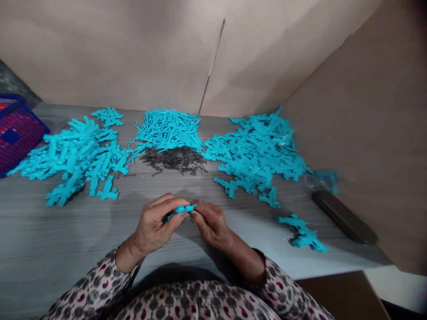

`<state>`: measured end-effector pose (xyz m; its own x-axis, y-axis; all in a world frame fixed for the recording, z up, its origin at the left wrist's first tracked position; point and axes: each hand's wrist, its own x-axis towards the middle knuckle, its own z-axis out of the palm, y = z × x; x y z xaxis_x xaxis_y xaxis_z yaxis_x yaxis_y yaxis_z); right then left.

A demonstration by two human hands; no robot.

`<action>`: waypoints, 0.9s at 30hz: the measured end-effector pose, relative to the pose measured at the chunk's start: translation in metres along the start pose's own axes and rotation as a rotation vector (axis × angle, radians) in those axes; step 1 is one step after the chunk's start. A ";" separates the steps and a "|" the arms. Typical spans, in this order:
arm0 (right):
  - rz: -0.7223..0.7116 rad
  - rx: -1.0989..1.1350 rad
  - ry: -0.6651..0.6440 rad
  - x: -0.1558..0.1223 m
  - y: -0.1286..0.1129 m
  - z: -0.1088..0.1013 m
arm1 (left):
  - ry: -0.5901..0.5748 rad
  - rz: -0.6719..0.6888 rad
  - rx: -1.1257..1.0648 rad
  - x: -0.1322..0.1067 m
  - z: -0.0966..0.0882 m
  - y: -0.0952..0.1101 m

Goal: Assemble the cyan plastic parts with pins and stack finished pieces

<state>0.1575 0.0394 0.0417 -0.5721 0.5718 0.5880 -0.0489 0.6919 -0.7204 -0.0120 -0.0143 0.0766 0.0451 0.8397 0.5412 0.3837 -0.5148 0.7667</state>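
Observation:
Between my hands, low over the table, is a turquoise plastic toy gun piece [184,208], mostly hidden by fingers. My left hand [156,221] is closed round its left part, thumb in front and fingers behind. At the right end, my right hand [211,222] pinches it with thumb and fingertips; whether a smaller part is also in that pinch is hidden. Beyond the hands lie a heap of thin turquoise sticks [170,129] and, in front of it, a heap of small dark metal pieces [176,159], possibly springs.
Turquoise gun-shaped pieces form a left pile [71,151] and a larger right pile [260,151]. Another turquoise toy gun [303,233] lies apart at right, near a dark elongated object [345,218]. A blue and red basket [20,133] stands far left. Panels [360,124] border the table.

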 end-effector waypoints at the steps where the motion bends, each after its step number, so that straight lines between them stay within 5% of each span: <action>1: 0.019 0.016 -0.011 0.000 -0.001 0.001 | 0.006 0.019 0.011 0.000 0.000 0.001; 10: 0.188 0.165 -0.014 0.004 -0.011 0.005 | 0.079 -0.011 0.019 0.001 0.003 0.007; 18: 0.132 0.041 0.072 0.002 -0.008 0.000 | 0.053 -0.370 -0.300 -0.002 0.008 0.000; 23: 0.160 0.013 0.102 -0.002 -0.003 -0.001 | 0.101 -0.306 -0.185 -0.010 0.007 -0.008; 27: 0.218 0.116 0.026 0.002 0.003 -0.006 | -0.008 -0.181 -0.032 -0.009 -0.002 -0.012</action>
<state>0.1614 0.0455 0.0425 -0.5579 0.7141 0.4228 -0.0215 0.4968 -0.8676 -0.0186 -0.0162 0.0626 -0.0151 0.9204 0.3906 0.3570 -0.3600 0.8620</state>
